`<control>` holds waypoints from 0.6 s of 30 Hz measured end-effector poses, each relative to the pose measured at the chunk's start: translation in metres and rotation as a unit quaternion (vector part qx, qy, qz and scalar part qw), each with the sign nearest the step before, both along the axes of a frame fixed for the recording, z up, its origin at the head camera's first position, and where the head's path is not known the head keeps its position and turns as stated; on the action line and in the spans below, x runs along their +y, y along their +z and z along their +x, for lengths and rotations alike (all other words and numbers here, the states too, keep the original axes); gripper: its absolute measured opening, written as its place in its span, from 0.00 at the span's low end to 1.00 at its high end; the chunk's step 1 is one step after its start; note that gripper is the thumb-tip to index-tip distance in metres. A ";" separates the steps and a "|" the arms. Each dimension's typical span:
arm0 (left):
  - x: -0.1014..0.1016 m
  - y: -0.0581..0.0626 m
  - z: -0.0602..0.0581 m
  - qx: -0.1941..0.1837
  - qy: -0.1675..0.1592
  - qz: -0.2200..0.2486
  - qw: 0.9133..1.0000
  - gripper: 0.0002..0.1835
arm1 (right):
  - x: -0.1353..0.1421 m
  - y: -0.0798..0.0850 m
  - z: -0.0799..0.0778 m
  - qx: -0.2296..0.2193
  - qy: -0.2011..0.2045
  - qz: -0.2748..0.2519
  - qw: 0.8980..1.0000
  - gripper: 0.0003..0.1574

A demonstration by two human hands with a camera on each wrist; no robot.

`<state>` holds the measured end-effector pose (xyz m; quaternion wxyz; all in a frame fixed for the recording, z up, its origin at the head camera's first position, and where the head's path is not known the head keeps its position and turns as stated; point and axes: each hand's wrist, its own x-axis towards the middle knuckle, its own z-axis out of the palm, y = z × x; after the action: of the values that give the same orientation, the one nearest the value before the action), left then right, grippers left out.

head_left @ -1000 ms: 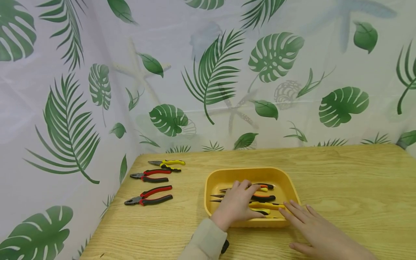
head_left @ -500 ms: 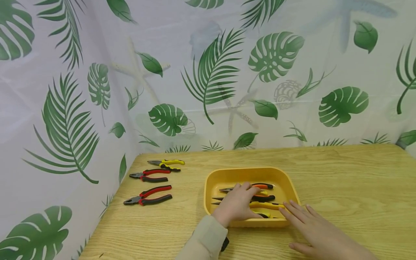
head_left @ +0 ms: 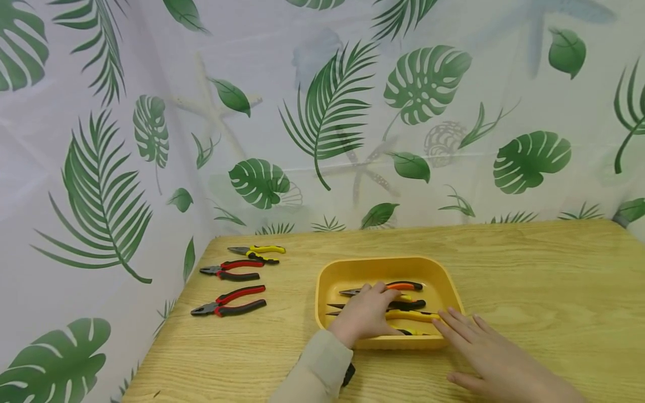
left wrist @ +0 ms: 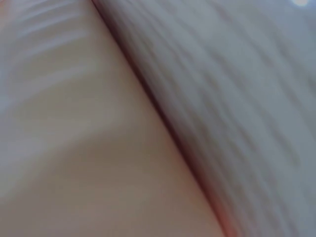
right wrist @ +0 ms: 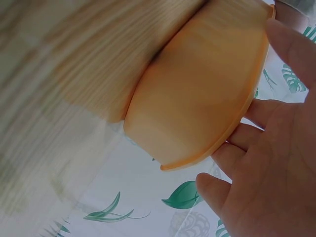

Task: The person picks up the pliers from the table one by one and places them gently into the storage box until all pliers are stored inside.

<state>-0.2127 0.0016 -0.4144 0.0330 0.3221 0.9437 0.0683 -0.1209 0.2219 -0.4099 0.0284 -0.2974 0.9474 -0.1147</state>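
My left hand [head_left: 367,313] reaches into a yellow plastic bin [head_left: 438,268], its back facing up over several pliers. Fingers and thumb spread across the tools, with the fingertips partly hidden. I cannot tell whether it grips any. Long-nose pliers tips [head_left: 333,306] point left from under the hand. Orange-and-black handles [head_left: 405,286] and yellow-and-black handles [head_left: 415,315] stick out to its right. My right hand [head_left: 484,347] lies with extended fingers at the bin's front right corner. In the right wrist view, its fingers [right wrist: 229,155] touch the bin's rim [right wrist: 197,157].
Left of the bin, two red-and-black combination pliers [head_left: 229,300] and yellow-and-black long-nose pliers [head_left: 257,253] lie in a column on the wooden table [head_left: 544,280]. A leaf-print sheet [head_left: 453,184] hangs behind the table. The left wrist view is mostly blurred sleeve.
Under my left hand, the pliers shift slightly; the nearest yellow handle moves a little toward the bin's front wall. My right hand keeps its place at the corner.
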 end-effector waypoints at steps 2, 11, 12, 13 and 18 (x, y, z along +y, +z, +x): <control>0.000 0.000 0.000 -0.010 0.004 -0.001 1.000 0.38 | 0.000 0.000 0.000 0.005 0.001 0.001 1.000 0.48; -0.002 -0.002 -0.001 -0.012 0.007 -0.013 1.000 0.39 | 0.000 -0.002 0.001 0.034 0.003 -0.004 0.999 0.48; -0.002 -0.002 -0.001 -0.012 0.006 -0.012 1.000 0.40 | 0.000 -0.002 0.001 0.032 0.003 -0.004 0.999 0.47; -0.003 -0.002 -0.001 -0.012 0.005 -0.011 1.000 0.40 | 0.000 -0.002 0.001 0.035 0.005 -0.005 0.999 0.47; -0.005 -0.004 -0.002 -0.021 0.005 -0.001 1.000 0.42 | -0.002 0.000 0.002 0.022 -0.002 -0.006 1.000 0.47</control>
<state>-0.2150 -0.0035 -0.4181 0.0531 0.3156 0.9445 0.0747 -0.1190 0.2201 -0.4104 0.0051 -0.2977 0.9478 -0.1142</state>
